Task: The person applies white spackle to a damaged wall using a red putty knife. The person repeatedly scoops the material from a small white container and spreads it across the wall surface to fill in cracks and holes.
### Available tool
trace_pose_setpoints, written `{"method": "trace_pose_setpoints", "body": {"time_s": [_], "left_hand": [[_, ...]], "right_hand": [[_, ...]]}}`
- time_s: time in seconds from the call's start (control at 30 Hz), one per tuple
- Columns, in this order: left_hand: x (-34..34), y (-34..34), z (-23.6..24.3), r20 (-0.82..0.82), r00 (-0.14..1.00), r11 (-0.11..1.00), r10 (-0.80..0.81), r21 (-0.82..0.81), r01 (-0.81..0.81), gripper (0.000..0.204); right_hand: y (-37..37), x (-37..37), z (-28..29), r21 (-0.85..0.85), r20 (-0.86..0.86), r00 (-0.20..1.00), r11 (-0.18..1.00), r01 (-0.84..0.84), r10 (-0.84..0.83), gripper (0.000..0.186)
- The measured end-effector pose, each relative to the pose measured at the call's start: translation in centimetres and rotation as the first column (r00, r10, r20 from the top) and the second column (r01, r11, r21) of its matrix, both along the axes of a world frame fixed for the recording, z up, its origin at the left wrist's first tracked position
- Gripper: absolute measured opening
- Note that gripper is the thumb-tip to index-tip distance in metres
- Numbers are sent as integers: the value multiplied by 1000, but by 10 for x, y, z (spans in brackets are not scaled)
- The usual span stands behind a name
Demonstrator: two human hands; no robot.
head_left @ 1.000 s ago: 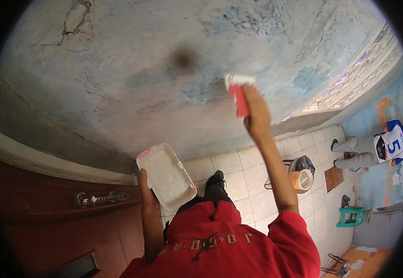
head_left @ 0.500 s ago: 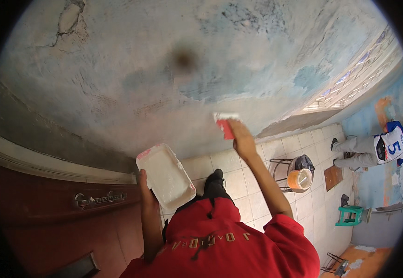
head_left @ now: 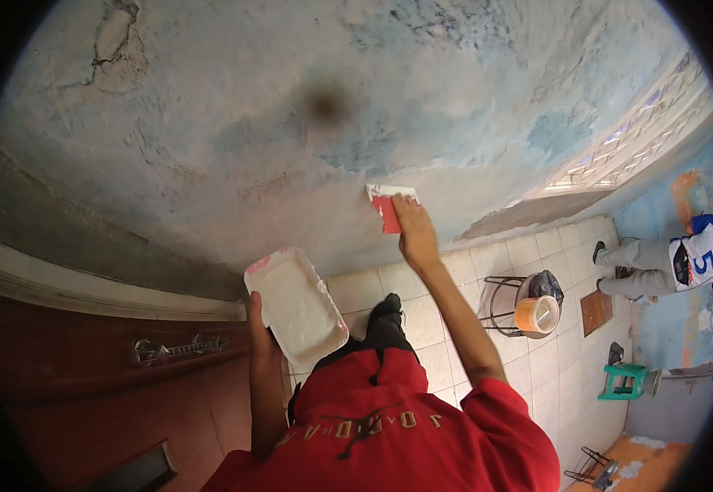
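With my left hand I grip the near left edge of a shallow white tray that has pink smears at one corner. White paste lies across the tray's inside. My right hand is closed on a red putty scraper, its pale blade edge smeared with white paste. The scraper is up at the patchy blue and white wall; whether its blade touches the wall, I cannot tell.
A red-brown door with a metal handle stands at left. On the tiled floor, a stool bears an orange bucket and a dark bag. Farther right are a green stool and another person by the far wall.
My right hand and the scraper have moved a little left and up along the wall, and the scraper now shows more of its face. The tray has barely shifted.
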State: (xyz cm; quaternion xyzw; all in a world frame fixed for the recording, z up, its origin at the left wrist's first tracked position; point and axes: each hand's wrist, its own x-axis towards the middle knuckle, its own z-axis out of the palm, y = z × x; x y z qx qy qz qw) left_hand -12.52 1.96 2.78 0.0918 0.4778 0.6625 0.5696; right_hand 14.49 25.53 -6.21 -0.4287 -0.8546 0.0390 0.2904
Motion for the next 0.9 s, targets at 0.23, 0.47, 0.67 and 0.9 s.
{"method": "trace_pose_setpoints", "body": {"time_s": [0.23,0.47,0.67,0.9], "left_hand": [[-5,-3,-27,53,998,999,-29,39,27,71],[0,-2,-31,113,993,999,-33,35,29,76],[2,-8,-10,41,999,1000,31,-1,-31,82],[-1,-10,-25,76,997,1000,24,5,-25,85]], "right_hand": [[24,1,164,356,-145,989,934,46,7,65],[10,10,-7,3,71,997,1000,-10,10,59],[19,17,60,170,-153,967,969,-179,205,62],[63,40,86,296,-120,988,947,126,-94,68]]}}
